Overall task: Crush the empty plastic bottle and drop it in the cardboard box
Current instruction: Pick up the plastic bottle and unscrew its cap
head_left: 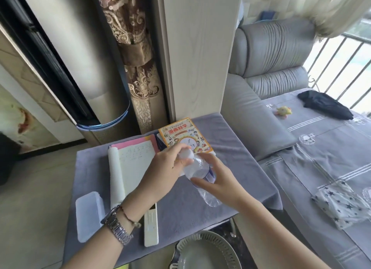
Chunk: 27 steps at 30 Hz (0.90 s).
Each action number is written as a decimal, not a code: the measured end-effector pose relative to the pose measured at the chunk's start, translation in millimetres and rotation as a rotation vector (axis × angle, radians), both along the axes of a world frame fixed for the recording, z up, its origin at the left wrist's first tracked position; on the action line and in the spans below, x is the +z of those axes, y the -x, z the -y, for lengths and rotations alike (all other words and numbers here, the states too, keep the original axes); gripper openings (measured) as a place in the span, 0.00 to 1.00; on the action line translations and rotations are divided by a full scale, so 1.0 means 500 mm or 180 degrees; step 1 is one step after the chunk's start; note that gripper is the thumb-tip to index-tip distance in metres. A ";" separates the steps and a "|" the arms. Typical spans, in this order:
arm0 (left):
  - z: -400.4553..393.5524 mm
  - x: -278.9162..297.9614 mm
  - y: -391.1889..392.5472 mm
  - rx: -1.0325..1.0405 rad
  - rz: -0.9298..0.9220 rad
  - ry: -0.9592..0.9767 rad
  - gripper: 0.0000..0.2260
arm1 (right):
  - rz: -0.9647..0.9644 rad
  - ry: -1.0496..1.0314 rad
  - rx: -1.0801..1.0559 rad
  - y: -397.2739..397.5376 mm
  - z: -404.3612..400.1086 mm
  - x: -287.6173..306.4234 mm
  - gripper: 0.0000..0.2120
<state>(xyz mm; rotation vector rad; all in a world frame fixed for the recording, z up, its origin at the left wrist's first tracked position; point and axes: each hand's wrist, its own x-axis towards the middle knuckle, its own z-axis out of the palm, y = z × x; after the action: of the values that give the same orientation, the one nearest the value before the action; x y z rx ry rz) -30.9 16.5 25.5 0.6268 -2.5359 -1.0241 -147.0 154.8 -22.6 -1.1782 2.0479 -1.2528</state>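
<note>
A clear empty plastic bottle (197,168) with a white cap and a purple label is held tilted above the small table, cap end up and away from me. My left hand (162,168) wraps its fingers around the cap and neck. My right hand (216,176) grips the bottle's middle over the label, with the base sticking out below toward me. The bottle looks uncrushed. No cardboard box is in view.
The small table (180,208) has a grey-purple cloth holding an open notebook (132,160), an orange comic book (184,135), a white case (88,214) and a white remote (151,226). A round green basket (202,252) sits below. A grey sofa (281,108) stands right.
</note>
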 end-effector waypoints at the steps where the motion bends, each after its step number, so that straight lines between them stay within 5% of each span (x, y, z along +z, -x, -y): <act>1: -0.005 0.020 -0.001 0.0004 -0.0086 -0.0062 0.11 | -0.0079 0.0016 0.0042 0.003 -0.012 0.021 0.26; 5: -0.025 0.093 -0.010 0.0001 -0.0386 -0.0340 0.11 | -0.0324 0.0024 0.0122 0.014 -0.065 0.085 0.31; 16: -0.075 0.202 -0.020 -0.0594 -0.0591 -0.0202 0.16 | -0.0940 0.0251 -0.0136 0.036 -0.169 0.203 0.27; 27: -0.111 0.174 -0.020 -0.0536 -0.0425 0.0011 0.08 | -0.1961 -0.0055 -0.0699 -0.003 -0.219 0.202 0.31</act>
<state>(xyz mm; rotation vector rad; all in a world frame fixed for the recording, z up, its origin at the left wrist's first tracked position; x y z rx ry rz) -20.8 72.0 112.6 0.3359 -2.5048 -1.0786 -145.6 264.5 78.5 -1.4997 2.6825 -1.0415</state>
